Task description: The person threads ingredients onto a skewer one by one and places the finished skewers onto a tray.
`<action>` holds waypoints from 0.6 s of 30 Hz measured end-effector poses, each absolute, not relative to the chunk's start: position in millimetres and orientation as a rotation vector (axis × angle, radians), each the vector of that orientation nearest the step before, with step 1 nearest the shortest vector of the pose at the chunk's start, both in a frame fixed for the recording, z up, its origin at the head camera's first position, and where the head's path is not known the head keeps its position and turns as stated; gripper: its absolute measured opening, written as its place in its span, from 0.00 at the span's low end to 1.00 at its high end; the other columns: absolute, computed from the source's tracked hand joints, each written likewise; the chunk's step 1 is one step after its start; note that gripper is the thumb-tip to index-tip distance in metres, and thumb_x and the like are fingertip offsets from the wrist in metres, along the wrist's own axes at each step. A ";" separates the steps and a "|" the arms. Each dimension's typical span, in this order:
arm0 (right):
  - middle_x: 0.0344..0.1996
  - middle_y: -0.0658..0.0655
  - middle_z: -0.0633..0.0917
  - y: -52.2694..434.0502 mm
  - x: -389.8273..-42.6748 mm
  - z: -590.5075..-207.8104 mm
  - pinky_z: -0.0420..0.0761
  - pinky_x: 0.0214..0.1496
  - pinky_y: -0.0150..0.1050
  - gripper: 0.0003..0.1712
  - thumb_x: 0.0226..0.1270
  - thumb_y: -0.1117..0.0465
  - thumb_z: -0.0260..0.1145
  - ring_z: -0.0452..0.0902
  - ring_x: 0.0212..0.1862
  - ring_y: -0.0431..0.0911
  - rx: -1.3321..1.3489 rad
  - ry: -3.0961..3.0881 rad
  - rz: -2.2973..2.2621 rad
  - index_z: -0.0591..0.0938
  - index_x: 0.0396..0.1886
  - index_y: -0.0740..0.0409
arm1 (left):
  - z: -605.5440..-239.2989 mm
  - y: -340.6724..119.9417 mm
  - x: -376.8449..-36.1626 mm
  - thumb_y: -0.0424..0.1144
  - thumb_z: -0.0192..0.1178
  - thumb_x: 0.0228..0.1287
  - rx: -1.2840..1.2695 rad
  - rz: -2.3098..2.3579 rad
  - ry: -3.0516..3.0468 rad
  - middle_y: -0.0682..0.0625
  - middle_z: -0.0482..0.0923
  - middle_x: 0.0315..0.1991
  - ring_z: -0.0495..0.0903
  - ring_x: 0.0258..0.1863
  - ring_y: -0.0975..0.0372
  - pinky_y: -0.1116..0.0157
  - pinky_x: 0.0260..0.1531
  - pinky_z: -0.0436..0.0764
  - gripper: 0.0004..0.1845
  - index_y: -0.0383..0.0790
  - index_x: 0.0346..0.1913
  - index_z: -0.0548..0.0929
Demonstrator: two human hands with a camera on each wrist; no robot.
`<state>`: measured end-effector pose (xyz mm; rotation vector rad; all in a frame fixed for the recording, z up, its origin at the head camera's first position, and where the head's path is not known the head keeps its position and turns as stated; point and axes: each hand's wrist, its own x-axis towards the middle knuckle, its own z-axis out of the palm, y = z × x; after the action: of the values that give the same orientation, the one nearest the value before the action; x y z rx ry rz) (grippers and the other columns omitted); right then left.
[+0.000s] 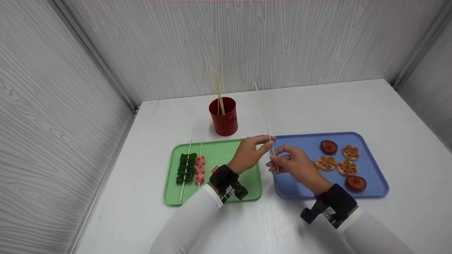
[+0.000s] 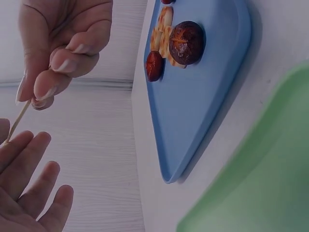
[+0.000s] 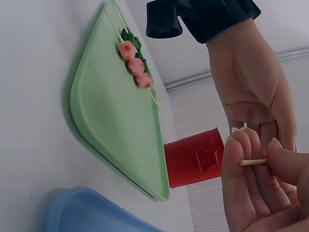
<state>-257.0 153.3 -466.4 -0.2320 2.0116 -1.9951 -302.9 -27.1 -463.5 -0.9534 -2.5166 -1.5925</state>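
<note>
White sleeves point(image 1: 190, 220), left fingers point(image 1: 262, 138), right fingers point(image 1: 284, 149), pinched skewer point(image 1: 263, 111)

White-sleeved arms point(image 1: 190, 220) reach forward, bare left hand point(image 1: 250, 152) pinching lightly, bare right hand point(image 1: 295, 165) pinching too, farther from the white desk's far edge point(image 1: 317, 85)!

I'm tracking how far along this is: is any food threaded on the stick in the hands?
No, in the head view the thin stick, held by the left hand and the right hand, is bare along its visible length.
</note>
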 end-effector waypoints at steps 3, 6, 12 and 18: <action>0.31 0.59 0.88 151.3 -255.6 -469.0 0.85 0.43 0.42 0.10 0.70 0.63 0.63 0.86 0.34 0.46 -0.224 2.015 -1.989 0.73 0.41 0.68 | -464.2 -26.5 -301.2 0.39 0.54 0.74 -0.961 -1.615 -2.518 0.47 0.83 0.52 0.77 0.58 0.63 0.68 0.59 0.73 0.15 0.35 0.55 0.83; 0.33 0.62 0.88 148.5 -253.5 -473.0 0.85 0.44 0.42 0.11 0.70 0.63 0.63 0.86 0.36 0.46 -0.210 2.003 -1.999 0.73 0.41 0.67 | -464.7 -26.4 -299.3 0.39 0.53 0.75 -0.982 -1.631 -2.532 0.47 0.83 0.51 0.78 0.57 0.63 0.67 0.58 0.74 0.15 0.34 0.54 0.83; 0.36 0.67 0.87 141.8 -249.6 -483.2 0.85 0.44 0.42 0.10 0.70 0.64 0.63 0.86 0.38 0.47 -0.208 2.003 -2.028 0.73 0.40 0.68 | -464.7 -27.5 -293.7 0.38 0.52 0.75 -1.017 -1.693 -2.557 0.47 0.84 0.49 0.80 0.53 0.63 0.69 0.52 0.78 0.15 0.34 0.53 0.84; 0.39 0.72 0.85 145.8 -245.3 -488.1 0.85 0.44 0.43 0.14 0.68 0.63 0.65 0.86 0.40 0.53 -0.281 2.147 -1.933 0.76 0.42 0.72 | -469.6 -28.4 -292.0 0.40 0.52 0.75 -0.933 -1.811 -2.572 0.49 0.87 0.42 0.81 0.37 0.67 0.72 0.42 0.76 0.14 0.37 0.51 0.85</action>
<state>-245.3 145.8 -488.1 -0.2814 2.1468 -1.9327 -292.0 -28.4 -469.6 -0.9328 -2.5719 -1.8110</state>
